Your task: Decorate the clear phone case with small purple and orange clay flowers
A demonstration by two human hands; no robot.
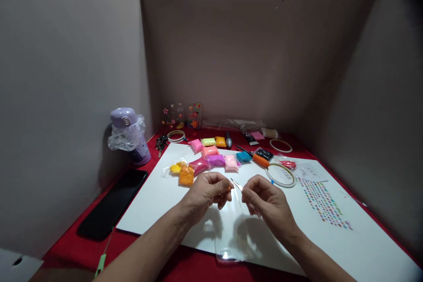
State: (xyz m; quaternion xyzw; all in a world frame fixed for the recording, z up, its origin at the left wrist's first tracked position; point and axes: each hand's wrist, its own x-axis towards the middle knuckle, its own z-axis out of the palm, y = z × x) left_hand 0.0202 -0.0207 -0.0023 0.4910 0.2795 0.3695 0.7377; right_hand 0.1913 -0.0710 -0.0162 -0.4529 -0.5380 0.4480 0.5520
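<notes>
My left hand (214, 188) is closed, with thumb and forefinger pinching a tiny orange piece (230, 187) that looks like soft clay. Opposite it, my right hand (264, 196) grips a slim silver pointed tool (237, 184); its tip points at the left fingertips, and its rear end is hidden in the palm. Below both hands a clear plastic phone case (231, 246) lies on the white board (155, 202), reaching over its front edge. Just beyond the left hand sit an orange clay packet (186, 176) and an opened yellow one (176, 167).
Several coloured clay packets (216, 160) lie behind my hands. An orange-handled tool (261, 160), a hoop (280, 175) and a sheet of gem stickers (322, 202) are to the right. At left stand a purple bottle (140, 152) and a black phone (114, 202) lying flat.
</notes>
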